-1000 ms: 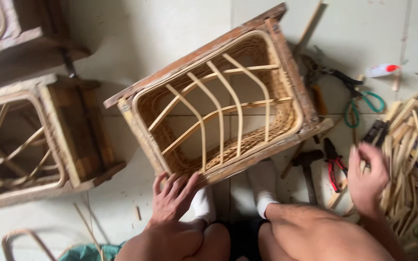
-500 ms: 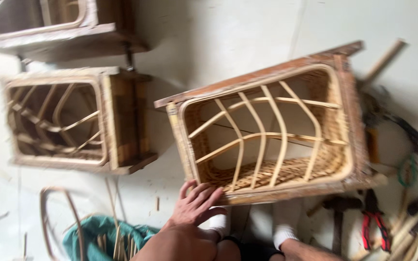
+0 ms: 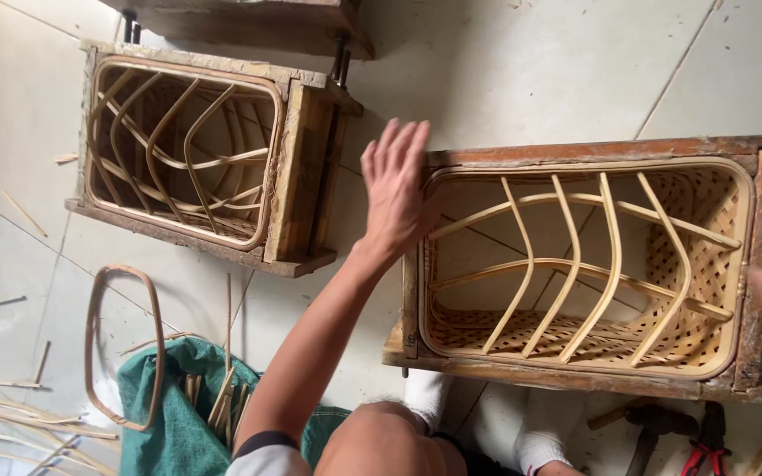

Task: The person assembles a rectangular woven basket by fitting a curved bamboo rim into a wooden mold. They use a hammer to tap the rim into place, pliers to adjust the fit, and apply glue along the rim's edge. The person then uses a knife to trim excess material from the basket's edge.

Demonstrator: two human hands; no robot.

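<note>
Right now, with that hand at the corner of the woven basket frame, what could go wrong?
The left hand rests at the corner of the wooden frame around the rattan basket; its rough edge might give splinters. The basket's thin curved ribs could crack if pressed. Loose cane strips lie on the floor and could be stepped on or slip underfoot.
</note>
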